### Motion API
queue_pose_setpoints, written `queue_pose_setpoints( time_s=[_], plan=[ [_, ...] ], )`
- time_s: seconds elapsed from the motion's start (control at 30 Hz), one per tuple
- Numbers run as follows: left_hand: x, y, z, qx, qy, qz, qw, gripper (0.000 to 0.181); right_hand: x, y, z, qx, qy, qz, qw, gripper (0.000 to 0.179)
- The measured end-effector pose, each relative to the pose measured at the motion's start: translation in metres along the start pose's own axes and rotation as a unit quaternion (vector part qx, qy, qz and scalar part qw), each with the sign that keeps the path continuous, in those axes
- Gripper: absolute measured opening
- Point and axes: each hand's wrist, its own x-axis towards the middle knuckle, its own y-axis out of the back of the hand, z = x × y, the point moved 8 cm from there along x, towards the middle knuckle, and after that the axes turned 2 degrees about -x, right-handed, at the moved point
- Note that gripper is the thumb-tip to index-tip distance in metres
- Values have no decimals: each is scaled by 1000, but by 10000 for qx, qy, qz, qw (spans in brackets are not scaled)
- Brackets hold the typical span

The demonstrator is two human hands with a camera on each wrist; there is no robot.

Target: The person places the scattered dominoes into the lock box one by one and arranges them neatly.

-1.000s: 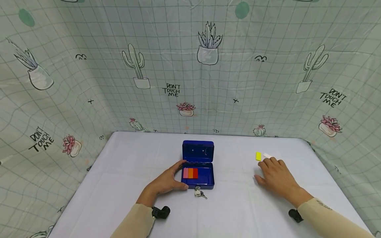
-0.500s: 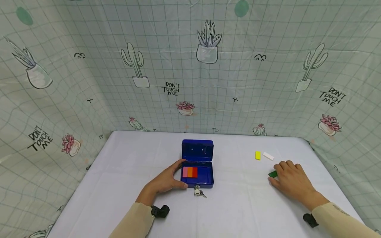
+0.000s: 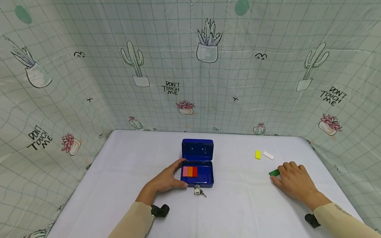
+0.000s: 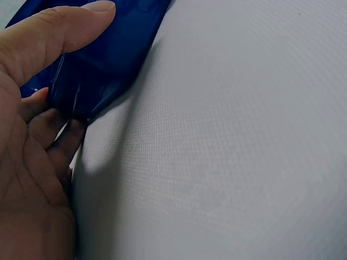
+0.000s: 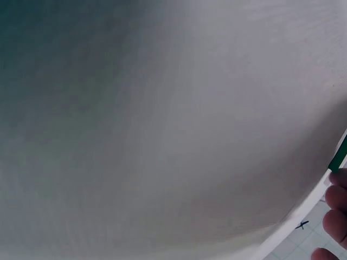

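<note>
A blue metal cash box (image 3: pixel 206 179) stands with its lid (image 3: pixel 197 149) raised. Pink (image 3: pixel 185 171), orange (image 3: pixel 190 171) and red (image 3: pixel 194 171) blocks lie side by side in its left half. My left hand (image 3: pixel 166 178) holds the box's left side, thumb at the front corner and index finger by the hinge. In the left wrist view that thumb lies over the blue wall (image 4: pixel 103 65), other fingers along its outside. To the right, my right hand (image 3: pixel 295 180) pinches a green block (image 3: pixel 274 173) between thumb and fingers. Only the block's end shows at the right wrist view's edge.
A yellow block (image 3: pixel 258 155) and a white block (image 3: pixel 268 155) lie on the white tablecloth (image 3: pixel 235 205) beyond my right hand. Keys (image 3: pixel 202 193) hang from the lock at the box's front. A patterned cloth (image 3: pixel 208 99) rises behind the table.
My right hand has moved from beside the white block rightward and toward me, uncovering that block. It has taken hold of the green block and shifted slightly since. The left hand keeps its place.
</note>
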Motion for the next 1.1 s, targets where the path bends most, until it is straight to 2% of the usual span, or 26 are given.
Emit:
queue_pose_setpoints(
  time_s=[0.2, 0.43, 0.73, 1.0, 1.1],
  plan=[
    [0, 0, 0, 0, 32, 17, 10000, 107, 0, -3, -4, 185, 181, -1, 9997, 37],
    [-1, 0, 0, -34, 33, 18, 10000, 107, 0, -5, -8, 435, 231, -223, 9985, 40],
    [0, 0, -2, -53, 5, -5, 10000, 107, -1, -5, -5, 341, 217, -255, 9989, 47],
    [0, 0, -2, -21, -27, 3, 10000, 107, 1, -7, -2, 458, 252, -560, 9971, 47],
    [0, 0, 0, -34, -74, -19, 10000, 107, 2, -7, -1, 508, 247, -563, 9968, 45]
  ],
)
